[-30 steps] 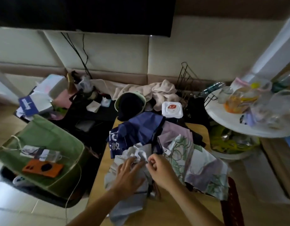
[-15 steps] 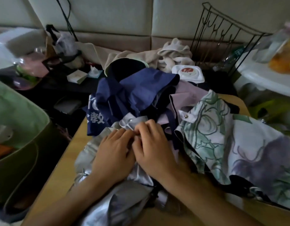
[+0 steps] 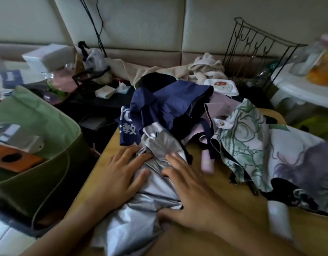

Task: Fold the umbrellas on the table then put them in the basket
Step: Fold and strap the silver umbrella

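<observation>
Off to my left the green basket sits below the table edge, mouth open toward me, with an orange case and a pale box already inside, so I judge there is room on its near side for a folded umbrella but I would have to lift over its rim. My left hand lies flat with the fingers spread, pressing the silver umbrella down against the table near its left edge; the canopy is thin, slick-looking cloth, crumpled and soft, and I expect it to slide and spring back unless pinned. My right hand is flat too, fingers straight, pressing the same cloth from the other side, gripping nothing. I judge the umbrella light, with stiff ribs under the cloth, so the best hold is round the gathered middle while I wind the panels, then the strap. Behind it the navy umbrella is heaped, touching the silver one's tip, and to the right lie a pink one and the floral umbrella, spread toward the table's right edge. Bare wood between my right hand and the floral cloth is the only open space, and a wire rack stands behind
</observation>
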A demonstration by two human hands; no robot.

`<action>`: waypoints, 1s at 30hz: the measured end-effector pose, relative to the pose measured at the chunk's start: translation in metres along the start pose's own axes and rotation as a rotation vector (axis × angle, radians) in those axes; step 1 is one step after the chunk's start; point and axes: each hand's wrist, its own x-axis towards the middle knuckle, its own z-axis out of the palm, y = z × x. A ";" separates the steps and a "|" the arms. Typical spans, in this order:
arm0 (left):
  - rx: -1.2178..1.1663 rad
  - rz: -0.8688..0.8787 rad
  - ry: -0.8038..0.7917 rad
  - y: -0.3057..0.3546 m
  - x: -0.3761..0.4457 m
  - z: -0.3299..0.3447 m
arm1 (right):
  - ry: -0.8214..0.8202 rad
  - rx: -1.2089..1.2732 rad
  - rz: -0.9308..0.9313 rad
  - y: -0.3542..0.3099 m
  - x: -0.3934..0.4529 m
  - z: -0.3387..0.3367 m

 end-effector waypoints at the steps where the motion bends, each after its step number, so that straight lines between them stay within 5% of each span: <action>1: -0.004 -0.008 0.010 -0.001 -0.001 0.002 | 0.032 0.000 -0.013 0.000 0.000 0.001; 14: -0.062 -0.258 0.233 0.060 -0.029 0.027 | 0.448 -0.277 0.299 -0.021 -0.073 0.029; 19: -0.035 -0.243 0.212 0.080 -0.031 0.032 | 0.584 -0.189 0.229 -0.030 -0.111 0.030; 24: -0.009 -0.247 0.224 0.081 -0.029 0.032 | 0.460 -0.048 0.054 -0.038 -0.125 0.035; 30: -0.084 -0.226 0.179 0.070 -0.018 0.032 | 0.421 -0.198 0.152 -0.022 -0.085 0.031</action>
